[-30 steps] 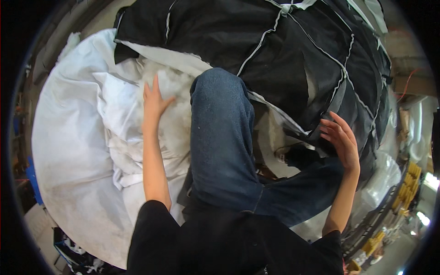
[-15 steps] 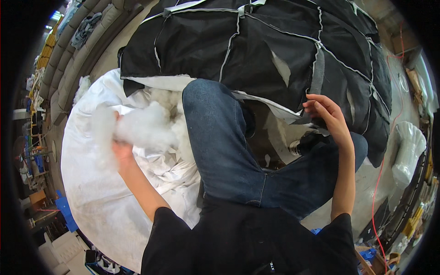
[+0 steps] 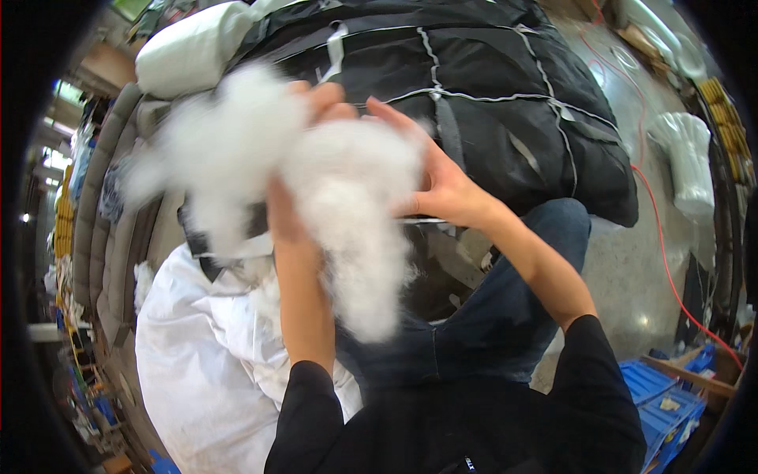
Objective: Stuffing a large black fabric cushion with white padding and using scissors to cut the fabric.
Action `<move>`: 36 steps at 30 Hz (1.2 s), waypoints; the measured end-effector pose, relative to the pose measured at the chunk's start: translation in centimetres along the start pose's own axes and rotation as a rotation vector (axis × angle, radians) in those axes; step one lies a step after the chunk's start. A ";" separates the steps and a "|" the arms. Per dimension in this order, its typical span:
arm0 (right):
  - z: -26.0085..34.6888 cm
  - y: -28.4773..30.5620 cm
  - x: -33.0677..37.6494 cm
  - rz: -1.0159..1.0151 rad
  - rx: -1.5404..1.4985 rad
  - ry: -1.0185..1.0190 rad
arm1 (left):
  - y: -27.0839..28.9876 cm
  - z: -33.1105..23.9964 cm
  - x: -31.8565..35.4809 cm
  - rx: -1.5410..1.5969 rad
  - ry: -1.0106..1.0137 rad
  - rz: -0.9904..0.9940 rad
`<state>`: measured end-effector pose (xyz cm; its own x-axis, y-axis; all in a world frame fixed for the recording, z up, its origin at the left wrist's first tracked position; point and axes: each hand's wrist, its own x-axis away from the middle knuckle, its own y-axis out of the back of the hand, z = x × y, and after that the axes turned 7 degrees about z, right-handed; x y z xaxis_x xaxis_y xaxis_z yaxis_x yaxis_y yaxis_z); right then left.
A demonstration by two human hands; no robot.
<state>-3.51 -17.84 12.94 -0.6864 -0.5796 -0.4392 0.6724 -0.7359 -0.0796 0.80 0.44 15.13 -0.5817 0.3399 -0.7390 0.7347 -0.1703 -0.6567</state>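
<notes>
Both my arms are raised over the near edge of a large black fabric cover [image 3: 497,142] with pale seams. My left hand [image 3: 304,110] grips a fluffy wad of white fibre stuffing [image 3: 229,150], blurred by motion. Another hanging clump of stuffing [image 3: 355,189] is held by my right hand [image 3: 442,182], its fingers curled around the clump's right side. The two clumps meet between my hands, hiding some of the fingers. Beside my left leg lies a big white sack [image 3: 197,355], with more stuffing showing at its mouth.
A white roll [image 3: 193,47] stands at the far left, near a grey cushioned sofa [image 3: 118,229]. On the right are a plastic-wrapped bundle [image 3: 685,162], a red hose [image 3: 667,261] on the floor and blue crates [image 3: 663,403].
My left hand has lifted stuffing from the sack, moving right and away from me. My right hand has come left off the cover's edge and taken hold of stuffing. The view has shifted.
</notes>
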 end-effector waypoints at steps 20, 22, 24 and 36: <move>-6.2 6.5 5.5 -0.511 0.673 -0.150 | 11.0 9.6 8.7 -0.400 0.633 -0.672; -5.7 7.4 5.0 -0.494 0.802 -0.144 | 8.8 8.5 5.2 -0.396 0.677 -0.799; -6.2 9.3 4.7 -0.551 0.833 -0.150 | 9.5 6.1 5.2 -0.420 0.618 -0.756; -6.9 12.9 3.0 -0.784 0.360 -0.333 | 12.0 -10.1 6.6 -1.077 -0.129 -0.570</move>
<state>5.00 -26.65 4.38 -0.9906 0.1009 -0.0925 -0.1069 -0.9923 0.0625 9.32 10.01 3.86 -0.8995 0.0110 -0.4367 0.2415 0.8455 -0.4762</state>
